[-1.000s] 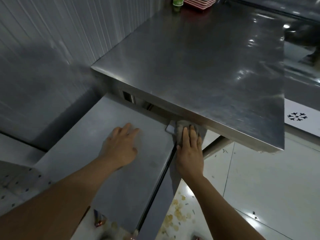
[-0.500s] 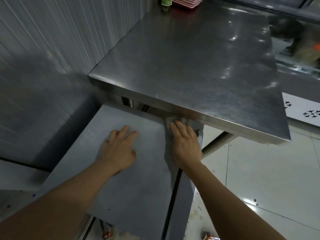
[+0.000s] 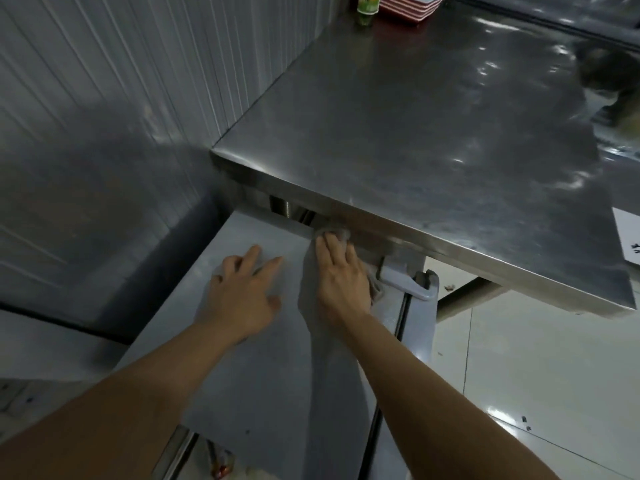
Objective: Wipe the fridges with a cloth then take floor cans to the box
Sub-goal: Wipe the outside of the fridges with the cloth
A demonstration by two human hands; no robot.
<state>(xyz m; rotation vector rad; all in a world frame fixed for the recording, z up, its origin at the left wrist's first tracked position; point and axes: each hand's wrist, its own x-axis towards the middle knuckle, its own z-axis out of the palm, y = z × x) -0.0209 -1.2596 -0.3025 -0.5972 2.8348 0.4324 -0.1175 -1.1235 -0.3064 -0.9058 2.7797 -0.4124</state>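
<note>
Grey fridge top (image 3: 242,386): nearest thing, flat lid under both my forearms, runs away from me toward the steel table.
L hand (image 3: 242,299): spread flat, palm down on the lid, holding nothing, just bracing. Sits left of the cloth, close beside it, not touching as far as I can tell.
R hand (image 3: 341,280): flat on the cloth (image 3: 313,306), fingers pointing fwd, pressing it to the lid near the right edge. This is the working hand, so it's the nearer one for the job.
Cloth lie: long axis runs near-to-far; front end bunched past my fingertips, tail trails back along my forearm.
Handle (image 3: 414,284): grey latch just right of my R hand at the lid's edge, prob. next spot to catch.
Table edge (image 3: 398,233): steel table overhangs the far end of the lid; cloth tip is right at or under that lip, can't tell if touching.
Next move, my guess: no room fwd, so stroke goes sideways or back toward me.
Cans: something red at the floor gap (image 3: 220,471) by the bottom edge, too blurred to call. Box not in view.
Far end: bottle (image 3: 369,5) and red trays (image 3: 408,5) at the table's back.
</note>
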